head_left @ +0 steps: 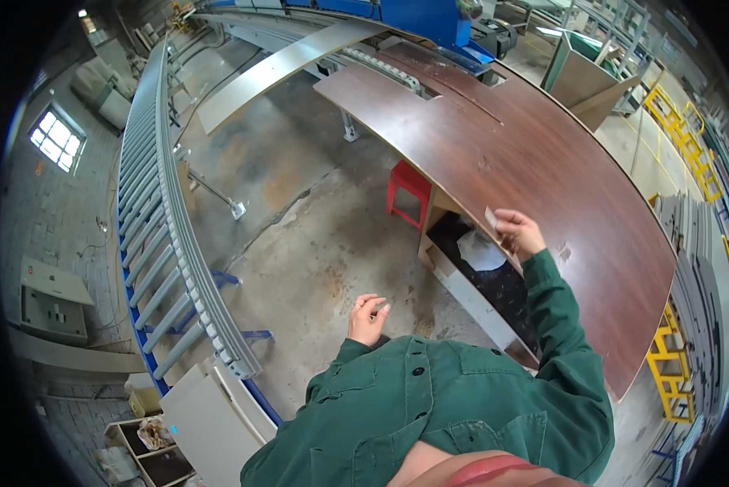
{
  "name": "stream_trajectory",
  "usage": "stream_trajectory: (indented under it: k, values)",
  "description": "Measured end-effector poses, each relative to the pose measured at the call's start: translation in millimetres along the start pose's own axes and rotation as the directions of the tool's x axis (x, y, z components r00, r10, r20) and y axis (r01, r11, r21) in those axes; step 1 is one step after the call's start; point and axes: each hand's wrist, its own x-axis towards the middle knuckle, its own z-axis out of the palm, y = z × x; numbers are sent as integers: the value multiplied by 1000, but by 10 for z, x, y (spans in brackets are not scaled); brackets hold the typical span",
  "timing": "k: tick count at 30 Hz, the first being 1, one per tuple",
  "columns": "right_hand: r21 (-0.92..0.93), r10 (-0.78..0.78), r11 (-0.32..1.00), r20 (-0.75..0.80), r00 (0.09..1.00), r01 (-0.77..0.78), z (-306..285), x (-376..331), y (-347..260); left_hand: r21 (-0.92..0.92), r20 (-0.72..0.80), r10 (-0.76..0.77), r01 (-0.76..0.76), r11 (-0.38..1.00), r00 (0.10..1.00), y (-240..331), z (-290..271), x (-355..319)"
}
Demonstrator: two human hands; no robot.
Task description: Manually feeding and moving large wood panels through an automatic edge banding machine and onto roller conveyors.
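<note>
My right hand is raised over the near edge of a brown wood-grain worktop. Its fingers pinch a small, flat, whitish piece, whose exact kind I cannot make out. Lower and to the left, my left hand hovers over the concrete floor in front of my body. Its fingers are curled toward the thumb, and whatever may be between them is too small to name. Below the worktop, an open shelf with a dark bottom holds a crumpled white bag, close to my right hand.
A roller conveyor runs along the left. Beneath the worktop's edge stands a red stool. A pale board bridges toward a blue machine at the back. Stacked panels and yellow railings are on the right.
</note>
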Motion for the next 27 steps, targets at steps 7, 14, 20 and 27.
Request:
stream_trajectory:
  k: [7,14,20,27]
  values:
    - [78,-76,993,-140,987,88,-574,2093,-833,21,-174,18,-14,1000,985,120,55,1188]
    - [-23,-130,991,-430,893,133,-544,4007,-1524,-12,-403,59,-70,997,913,-43,-489,2852]
    - [-398,-376,911,-694,614,108,-828,5747,-1843,-115,-484,0,-64,991,875,202,-789,4167]
    - [-495,-418,868,-686,596,40,-742,6842,-1946,319,-408,383,-264,910,829,233,-1476,5151]
